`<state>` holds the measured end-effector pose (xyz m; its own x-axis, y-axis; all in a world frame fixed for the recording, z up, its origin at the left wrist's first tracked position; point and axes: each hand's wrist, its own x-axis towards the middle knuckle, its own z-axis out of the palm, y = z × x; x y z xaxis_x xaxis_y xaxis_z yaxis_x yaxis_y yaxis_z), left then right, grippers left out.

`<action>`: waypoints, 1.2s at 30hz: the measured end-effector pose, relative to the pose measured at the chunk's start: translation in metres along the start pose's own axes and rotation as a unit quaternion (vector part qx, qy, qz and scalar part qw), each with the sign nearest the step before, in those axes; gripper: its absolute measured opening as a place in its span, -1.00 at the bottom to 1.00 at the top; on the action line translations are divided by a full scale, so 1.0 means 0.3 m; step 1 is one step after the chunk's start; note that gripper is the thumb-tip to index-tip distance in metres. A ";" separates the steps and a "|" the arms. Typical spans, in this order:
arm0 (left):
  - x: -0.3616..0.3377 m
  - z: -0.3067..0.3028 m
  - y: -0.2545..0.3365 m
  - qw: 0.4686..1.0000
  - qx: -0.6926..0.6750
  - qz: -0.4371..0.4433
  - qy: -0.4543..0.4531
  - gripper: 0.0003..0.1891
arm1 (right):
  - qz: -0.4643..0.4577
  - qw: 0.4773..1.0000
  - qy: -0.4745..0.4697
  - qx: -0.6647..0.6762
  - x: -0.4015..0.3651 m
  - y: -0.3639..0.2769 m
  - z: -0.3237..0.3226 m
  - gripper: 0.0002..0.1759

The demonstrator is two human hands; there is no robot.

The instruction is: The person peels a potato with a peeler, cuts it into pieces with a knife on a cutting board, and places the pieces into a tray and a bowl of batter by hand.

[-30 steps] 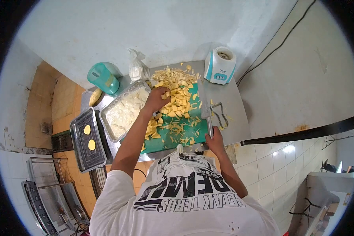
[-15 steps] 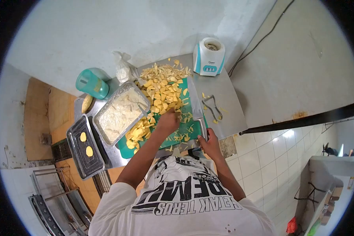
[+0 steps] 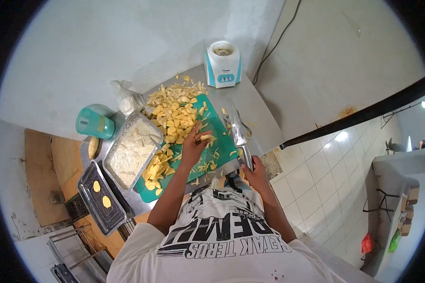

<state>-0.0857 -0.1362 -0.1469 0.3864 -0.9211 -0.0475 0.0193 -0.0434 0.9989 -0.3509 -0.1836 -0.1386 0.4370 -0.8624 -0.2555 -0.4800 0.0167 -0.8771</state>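
My right hand (image 3: 256,170) is closed round the handle of a large kitchen knife (image 3: 237,129). Its broad blade points away from me, over the right edge of the green cutting board (image 3: 216,113). Over the middle of the board, my left hand (image 3: 192,147) has a peeled yellow potato piece (image 3: 206,137) between thumb and fingers. Just beyond that hand lies a heap of cut yellow potato chunks (image 3: 172,118), and more chunks (image 3: 157,170) lie to its left. Thin yellow slivers (image 3: 207,165) are scattered on the board near me.
Peelings (image 3: 174,91) are piled at the back. On the left stand a metal tray of pale wet contents (image 3: 131,151), a dark tray (image 3: 101,214) with two yellow slices, and a teal container (image 3: 95,123). A white blender base (image 3: 223,66) stands at the back right. A peeler-like tool (image 3: 244,123) lies partly behind the knife.
The view has turned, shifting the table leftward. My left hand has risen from the slivers, now showing a potato piece in its fingers. The knife has moved rightward, towards the board's edge.
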 end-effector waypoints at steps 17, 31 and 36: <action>0.217 0.075 -0.120 0.903 0.371 0.183 0.117 -0.56 | 0.019 1.000 -0.008 0.002 -0.059 -0.059 -0.049 -0.63; 0.142 0.019 0.009 0.927 0.365 -0.007 0.087 -0.49 | -0.093 0.966 -0.051 -0.236 -0.102 -0.017 -0.219 -0.71; 0.040 -0.038 0.094 0.949 0.251 0.002 0.189 -0.48 | -0.077 0.967 -0.032 -0.240 -0.112 -0.011 -0.223 -0.71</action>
<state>-0.0700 -0.1442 -0.1194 0.6904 -0.7215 0.0534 -0.3879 -0.3068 0.8691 -0.4149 -0.1884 -0.1000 0.5700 -0.8026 -0.1756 -0.6970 -0.3592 -0.6206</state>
